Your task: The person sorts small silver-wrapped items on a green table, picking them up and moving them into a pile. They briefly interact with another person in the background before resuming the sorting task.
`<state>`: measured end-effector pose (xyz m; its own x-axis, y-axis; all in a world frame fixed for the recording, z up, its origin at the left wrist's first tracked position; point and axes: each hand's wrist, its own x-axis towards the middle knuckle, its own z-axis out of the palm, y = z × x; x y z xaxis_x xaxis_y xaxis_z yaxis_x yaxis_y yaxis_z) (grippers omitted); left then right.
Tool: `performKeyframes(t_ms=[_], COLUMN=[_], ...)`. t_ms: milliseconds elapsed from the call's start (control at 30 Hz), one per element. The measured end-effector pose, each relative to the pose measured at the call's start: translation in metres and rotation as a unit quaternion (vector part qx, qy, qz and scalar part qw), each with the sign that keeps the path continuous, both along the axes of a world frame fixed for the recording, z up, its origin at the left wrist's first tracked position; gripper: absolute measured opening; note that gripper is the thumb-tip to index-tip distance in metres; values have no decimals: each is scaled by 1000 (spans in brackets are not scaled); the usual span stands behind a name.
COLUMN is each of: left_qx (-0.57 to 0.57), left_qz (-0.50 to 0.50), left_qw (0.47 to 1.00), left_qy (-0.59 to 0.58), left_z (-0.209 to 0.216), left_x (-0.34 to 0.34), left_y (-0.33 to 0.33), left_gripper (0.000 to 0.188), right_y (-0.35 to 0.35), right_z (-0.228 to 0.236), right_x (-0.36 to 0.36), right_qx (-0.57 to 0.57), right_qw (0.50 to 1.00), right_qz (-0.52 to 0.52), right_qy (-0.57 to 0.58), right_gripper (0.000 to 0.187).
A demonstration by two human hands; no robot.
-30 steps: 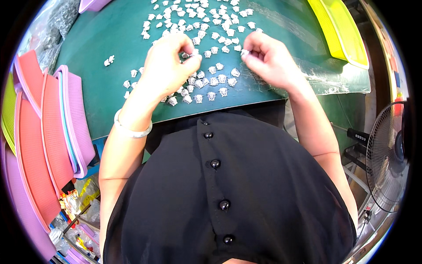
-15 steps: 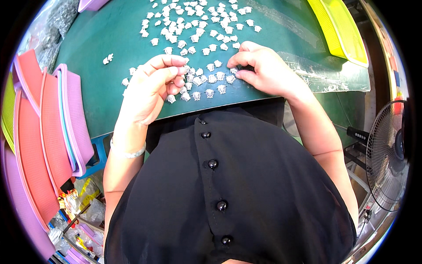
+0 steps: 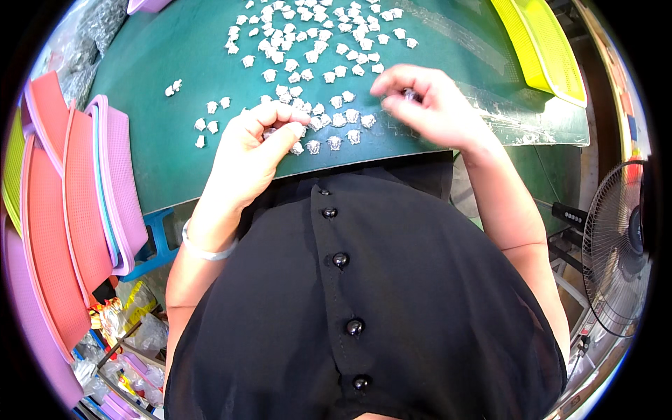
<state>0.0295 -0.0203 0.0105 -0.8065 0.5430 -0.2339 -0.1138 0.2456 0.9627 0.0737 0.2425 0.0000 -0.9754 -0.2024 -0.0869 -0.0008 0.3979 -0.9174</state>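
Note:
Small whitish-silver moulded pieces (image 3: 334,143), each with tiny points at the sides, lie in short rows near the front edge of the green table (image 3: 175,154). My left hand (image 3: 255,150) is at the left end of these rows. Its thumb and forefinger are pinched together at a small piece (image 3: 303,129), partly covered by the fingertips. To the right of the rows, my right hand (image 3: 441,112) is held with fingers curled. A small piece (image 3: 411,94) shows inside them, partly hidden.
Many more such pieces (image 3: 308,35) are scattered toward the far side. A few (image 3: 211,107) lie apart at left. A yellow-green basket (image 3: 539,56) stands at far right. Stacked pink and purple baskets (image 3: 115,189) are at left, a fan (image 3: 616,238) at right.
My left hand has come nearer and to the right, its fingertips lowering onto the front rows. My right hand has drawn away to the right from the rows, with a piece in its fingers.

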Motion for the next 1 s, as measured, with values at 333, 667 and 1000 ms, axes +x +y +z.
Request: performKeyframes(t_ms=[333, 667, 1000], left_qx=[-89, -202, -255], left_qz=[-33, -195, -161], left_qw=[983, 843, 846], left_qy=[160, 458, 440], left_z=[-9, -9, -13], left_x=[-2, -20, -16], left_y=[8, 39, 49], left_gripper=[13, 11, 18], right_y=[-18, -4, -16], right_z=[-8, 2, -3], right_x=[4, 6, 14], right_qx=[226, 195, 284], right_qw=[959, 976, 950], right_qz=[46, -66, -10], right_qy=[163, 71, 132], right_gripper=[11, 17, 21])
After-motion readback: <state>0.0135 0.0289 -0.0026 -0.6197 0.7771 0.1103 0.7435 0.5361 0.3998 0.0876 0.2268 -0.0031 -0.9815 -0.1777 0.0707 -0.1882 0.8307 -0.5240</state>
